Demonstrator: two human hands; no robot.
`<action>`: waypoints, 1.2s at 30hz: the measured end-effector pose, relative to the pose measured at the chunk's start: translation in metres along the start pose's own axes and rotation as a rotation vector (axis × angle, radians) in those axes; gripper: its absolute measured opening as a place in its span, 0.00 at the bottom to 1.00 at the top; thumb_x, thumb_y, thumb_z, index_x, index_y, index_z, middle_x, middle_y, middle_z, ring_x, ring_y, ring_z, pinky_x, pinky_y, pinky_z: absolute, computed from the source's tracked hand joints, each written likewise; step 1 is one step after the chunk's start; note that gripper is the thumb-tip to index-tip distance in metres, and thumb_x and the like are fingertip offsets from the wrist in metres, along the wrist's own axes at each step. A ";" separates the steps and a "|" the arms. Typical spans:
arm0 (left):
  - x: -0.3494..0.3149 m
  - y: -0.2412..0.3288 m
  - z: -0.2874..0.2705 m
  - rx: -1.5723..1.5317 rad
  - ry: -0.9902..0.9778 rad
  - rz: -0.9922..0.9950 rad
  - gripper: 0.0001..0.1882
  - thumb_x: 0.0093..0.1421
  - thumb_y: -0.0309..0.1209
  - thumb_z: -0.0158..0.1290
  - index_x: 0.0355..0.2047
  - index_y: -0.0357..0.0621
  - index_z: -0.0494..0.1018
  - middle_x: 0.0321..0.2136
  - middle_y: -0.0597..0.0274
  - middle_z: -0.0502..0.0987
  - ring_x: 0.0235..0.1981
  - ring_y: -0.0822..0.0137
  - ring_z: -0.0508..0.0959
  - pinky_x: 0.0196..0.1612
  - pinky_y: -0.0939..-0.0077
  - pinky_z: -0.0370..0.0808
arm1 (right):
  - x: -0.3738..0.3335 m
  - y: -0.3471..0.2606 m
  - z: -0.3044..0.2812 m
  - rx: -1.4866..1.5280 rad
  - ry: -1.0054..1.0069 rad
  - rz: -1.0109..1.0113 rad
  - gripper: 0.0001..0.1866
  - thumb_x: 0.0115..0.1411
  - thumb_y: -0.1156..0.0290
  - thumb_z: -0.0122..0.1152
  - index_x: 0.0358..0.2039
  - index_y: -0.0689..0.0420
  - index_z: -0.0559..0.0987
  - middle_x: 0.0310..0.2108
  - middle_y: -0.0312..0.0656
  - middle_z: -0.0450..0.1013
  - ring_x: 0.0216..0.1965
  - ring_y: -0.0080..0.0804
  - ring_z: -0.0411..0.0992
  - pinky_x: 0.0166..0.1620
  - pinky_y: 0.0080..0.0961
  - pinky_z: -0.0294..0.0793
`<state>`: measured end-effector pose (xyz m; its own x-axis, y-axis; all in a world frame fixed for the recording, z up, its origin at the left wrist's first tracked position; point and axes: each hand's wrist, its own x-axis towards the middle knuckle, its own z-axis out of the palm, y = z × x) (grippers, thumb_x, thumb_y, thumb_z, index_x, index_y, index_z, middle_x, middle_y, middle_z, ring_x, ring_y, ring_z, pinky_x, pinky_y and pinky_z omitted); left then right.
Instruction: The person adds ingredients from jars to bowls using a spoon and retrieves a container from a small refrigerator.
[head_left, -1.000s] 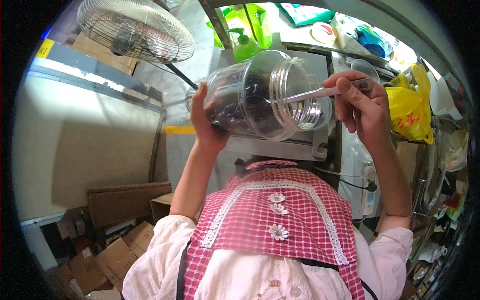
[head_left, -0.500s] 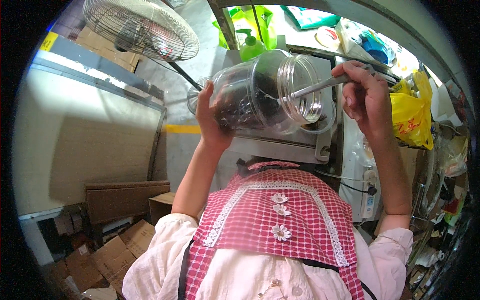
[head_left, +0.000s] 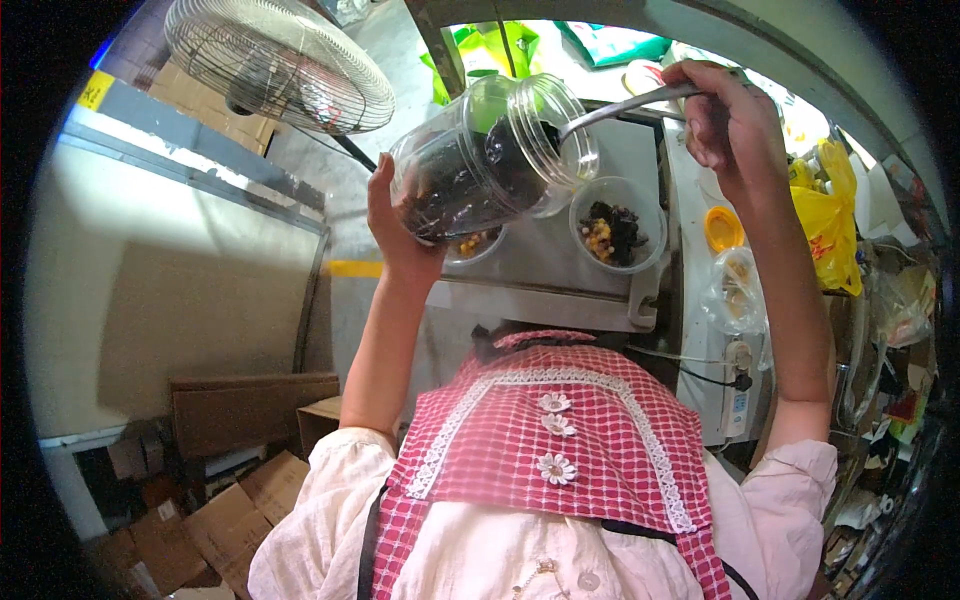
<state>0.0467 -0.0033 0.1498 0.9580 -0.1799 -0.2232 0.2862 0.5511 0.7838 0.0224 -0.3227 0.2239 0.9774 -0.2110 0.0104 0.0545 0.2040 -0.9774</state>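
Note:
A large clear jar with a ribbed neck leans with its mouth to the upper right. Dark, glossy jelly-like stuff fills much of it. My left hand is wrapped round the jar's lower left end, thumb up along its side. Between the fingers of my right hand is the handle of a metal spoon, its bowl end inside the jar's mouth. Below the mouth stands a clear plastic bowl with dark pieces and yellow bits. A second bowl is partly hidden behind the jar.
A wire-cage fan stands at the upper left. To the right are an orange lid, a clear plastic bag, a yellow bag and a power strip. Cardboard boxes lie at the lower left.
The jar has shifted left and its mouth has risen, uncovering the bowls below. The spoon has moved up and left with my right hand, its end now nearer the jar's mouth.

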 end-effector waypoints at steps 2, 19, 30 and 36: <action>0.011 -0.001 -0.011 -0.003 -0.014 -0.009 0.47 0.57 0.65 0.48 0.66 0.43 0.61 0.60 0.49 0.69 0.59 0.45 0.72 0.52 0.38 0.77 | 0.011 0.002 -0.003 0.041 -0.026 -0.013 0.16 0.68 0.64 0.53 0.40 0.66 0.80 0.14 0.31 0.64 0.10 0.16 0.56 0.15 0.14 0.56; 0.037 0.029 -0.048 0.040 0.067 0.068 0.46 0.57 0.61 0.53 0.66 0.40 0.60 0.58 0.54 0.70 0.58 0.54 0.72 0.59 0.54 0.71 | 0.049 0.004 -0.022 0.014 0.050 0.024 0.15 0.66 0.63 0.56 0.38 0.63 0.82 0.14 0.30 0.66 0.10 0.15 0.55 0.15 0.16 0.53; 0.015 0.023 -0.067 -0.069 0.059 0.077 0.44 0.58 0.62 0.51 0.63 0.40 0.63 0.58 0.53 0.70 0.58 0.52 0.71 0.61 0.54 0.68 | -0.007 0.081 -0.015 -0.310 -0.029 -0.096 0.13 0.67 0.61 0.58 0.40 0.56 0.83 0.19 0.35 0.73 0.16 0.18 0.69 0.19 0.16 0.70; 0.005 0.027 -0.057 -0.083 0.130 0.133 0.43 0.58 0.63 0.51 0.61 0.40 0.66 0.57 0.54 0.72 0.59 0.55 0.71 0.63 0.56 0.66 | -0.032 0.084 -0.002 -0.756 -0.312 -0.590 0.10 0.68 0.70 0.58 0.46 0.56 0.82 0.29 0.42 0.81 0.25 0.20 0.78 0.26 0.21 0.77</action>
<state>0.0603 0.0576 0.1368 0.9802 0.0031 -0.1978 0.1519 0.6291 0.7623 -0.0050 -0.3009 0.1414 0.8518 0.1989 0.4846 0.5087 -0.5351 -0.6744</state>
